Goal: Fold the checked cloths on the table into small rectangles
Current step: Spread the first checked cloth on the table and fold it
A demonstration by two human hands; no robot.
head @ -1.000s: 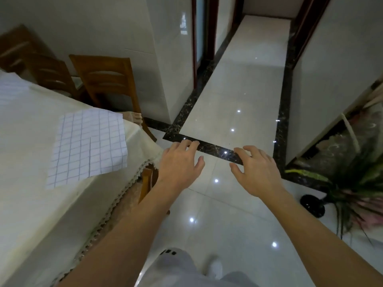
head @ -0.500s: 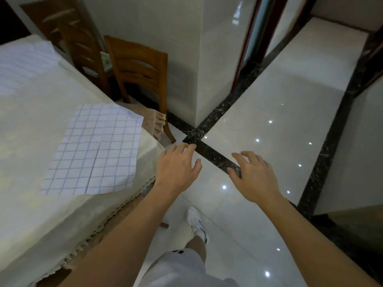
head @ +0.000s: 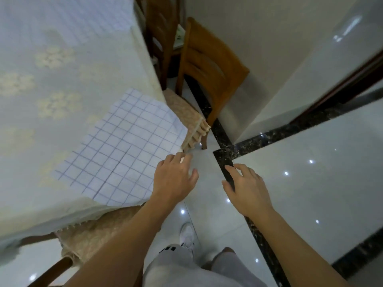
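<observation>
Two checked cloths (head: 124,148) (head: 83,13), the far one blurred; two hands (head: 175,179) (head: 246,189); perhaps three chairs (head: 209,65).

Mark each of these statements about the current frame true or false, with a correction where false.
1. A checked cloth lies near the corner of the table. True.
2. The right hand is pressing on that cloth. False: it hangs over the floor, off the table.
3. The left hand has a folded cloth in its grip. False: it is open and empty, at the cloth's near edge.
4. A wooden chair stands beyond the table corner. True.
5. A second checked cloth lies farther up the table. True, though it is blurred.
6. The near cloth is bunched into a ball. False: it lies flat.
</observation>
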